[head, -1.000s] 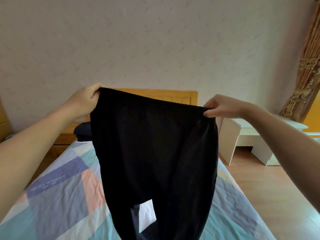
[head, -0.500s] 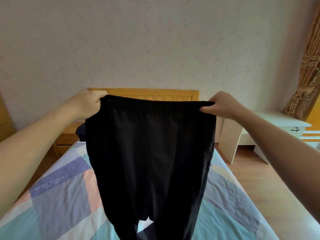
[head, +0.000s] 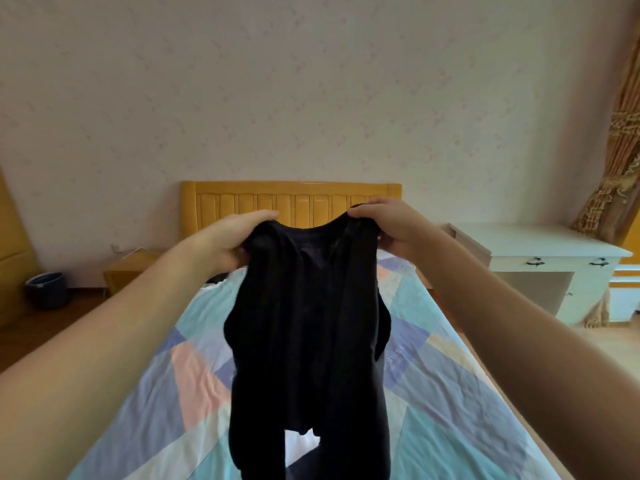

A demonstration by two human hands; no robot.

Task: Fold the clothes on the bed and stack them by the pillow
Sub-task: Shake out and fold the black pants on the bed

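A pair of black trousers [head: 304, 348] hangs in the air above the bed [head: 450, 393], with the legs trailing down out of the frame. My left hand [head: 239, 237] grips the left end of the waistband. My right hand [head: 384, 226] grips the right end. The two hands are close together, so the waistband sags between them and the cloth bunches into vertical folds. A dark pillow [head: 216, 279] shows only as a sliver behind my left wrist at the head of the bed.
The bed has a pastel patchwork sheet and a yellow wooden headboard [head: 291, 202] against the wall. A wooden nightstand [head: 128, 268] and a dark bin [head: 46, 289] stand on the left. A white desk [head: 540, 254] and a curtain [head: 616, 161] are on the right.
My hands have come together from a wide spread, so the stretched waistband has gone slack and the trousers have narrowed. The view has tilted down towards the bed.
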